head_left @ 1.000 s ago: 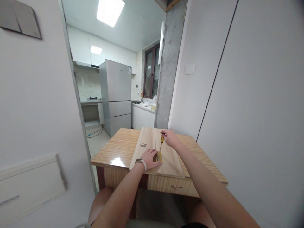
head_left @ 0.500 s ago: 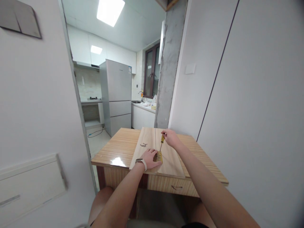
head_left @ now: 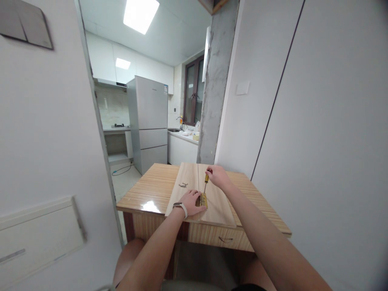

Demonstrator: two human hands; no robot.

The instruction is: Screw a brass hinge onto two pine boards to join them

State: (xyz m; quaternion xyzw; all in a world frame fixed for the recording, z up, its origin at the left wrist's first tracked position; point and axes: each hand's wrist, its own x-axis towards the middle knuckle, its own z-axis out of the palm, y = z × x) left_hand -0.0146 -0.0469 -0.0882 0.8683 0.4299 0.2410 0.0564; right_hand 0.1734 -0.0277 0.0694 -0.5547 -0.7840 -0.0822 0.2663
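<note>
Left hand (head_left: 191, 202): half open, fingers spread, pressed down on the board and the left side of the brass-coloured hinge (head_left: 204, 200), hiding part of it.
Right hand (head_left: 217, 176): fingers closed round the handle of the yellow screwdriver (head_left: 207, 178), which leans slightly, tip down at the hinge's far edge.
Worktop (head_left: 148, 184): carries the pale wooden board (head_left: 216, 214), the hinge lying on it.
Loose screws (head_left: 183, 185): a small cluster on the board, beyond the left hand.
Since half a second ago: hinge and screws unmoved; right hand barely shifted, screwdriver still at the hinge.
</note>
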